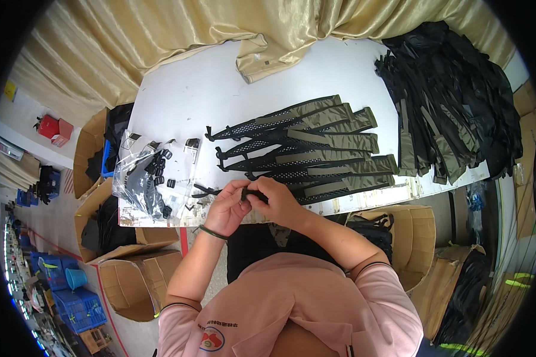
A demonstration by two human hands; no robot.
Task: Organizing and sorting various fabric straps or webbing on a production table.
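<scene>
My left hand [225,209] and my right hand [278,203] are together at the front edge of the white table [190,77]. Both pinch a small black piece of webbing strap [245,193]; the fingers hide most of it, and I cannot make out whether a buckle is on it. Just beyond the hands lies a fanned row of olive and black mesh shoulder straps [327,141], their thin black webbing ends toward the left. Left of them, an opened clear plastic bag [138,172] lies with several small black buckles [159,163] on and beside it.
A big heap of black and olive straps [452,107] covers the table's right end. Cardboard boxes [140,285] stand at the left, and another box [420,238] sits under the right front edge. A gold curtain [190,24] hangs along the back, one corner lying on the table.
</scene>
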